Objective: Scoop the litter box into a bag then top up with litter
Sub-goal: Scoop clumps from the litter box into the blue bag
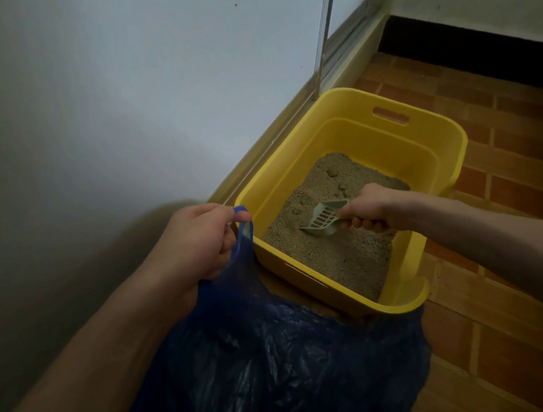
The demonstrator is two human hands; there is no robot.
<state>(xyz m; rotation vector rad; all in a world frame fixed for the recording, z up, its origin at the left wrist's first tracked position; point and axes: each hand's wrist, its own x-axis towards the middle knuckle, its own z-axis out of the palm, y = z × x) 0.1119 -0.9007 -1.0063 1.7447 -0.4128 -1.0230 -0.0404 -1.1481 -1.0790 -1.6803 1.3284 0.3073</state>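
The left hand [199, 243] pinches a handle of the blue bag [278, 371], holding it up just beside the near corner of the litter box [442, 148]. The right hand [369, 208] grips the handle of a pale green slotted scoop [323, 218], whose front edge is dug into the litter [339, 259] inside the yellow box. The box sits on a brick-patterned floor [518, 173] beside a white wall [109, 88], and the bag hangs in front of it.
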